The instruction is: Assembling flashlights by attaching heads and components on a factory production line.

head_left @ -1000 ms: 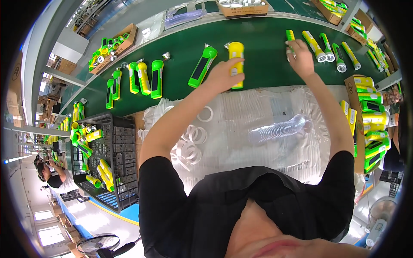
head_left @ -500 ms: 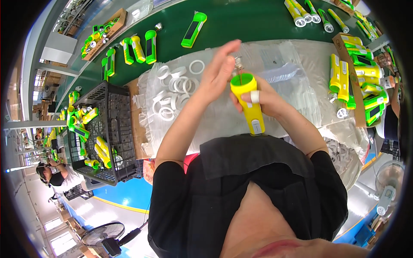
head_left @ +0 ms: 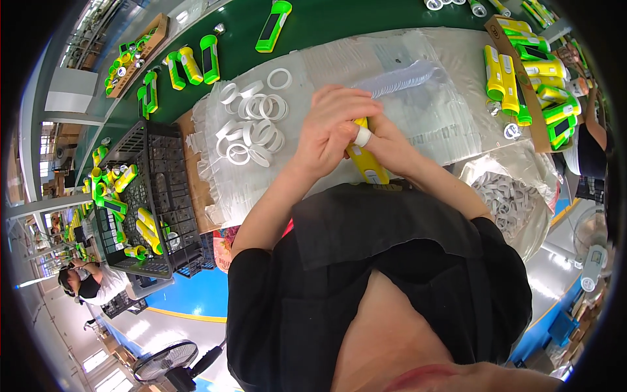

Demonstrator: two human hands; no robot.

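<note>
A yellow flashlight [head_left: 367, 164] stands tilted in front of my chest, its lower end close to my apron. My right hand [head_left: 394, 145] is wrapped round its body, with a white band on one finger. My left hand [head_left: 334, 124] is closed over the flashlight's head, so the open end and anything in it are hidden. Left of my hands, several white plastic rings [head_left: 264, 106] lie loose on the plastic-covered work surface [head_left: 313, 72]. Beyond the hands is a row of thin clear discs [head_left: 406, 80].
A black crate [head_left: 175, 189] with flashlights stands at the left. Several green-and-yellow flashlights [head_left: 209, 60] lie on the green table [head_left: 238, 26]. At the right are a cardboard box [head_left: 532, 114] of flashlights and a bag of white rings [head_left: 506, 199]. Another person [head_left: 95, 284] sits far left.
My left hand has come down from beside the flashlight's open head and closed over it. The small metallic part seen above the opening is now hidden. The whole view has shifted slightly.
</note>
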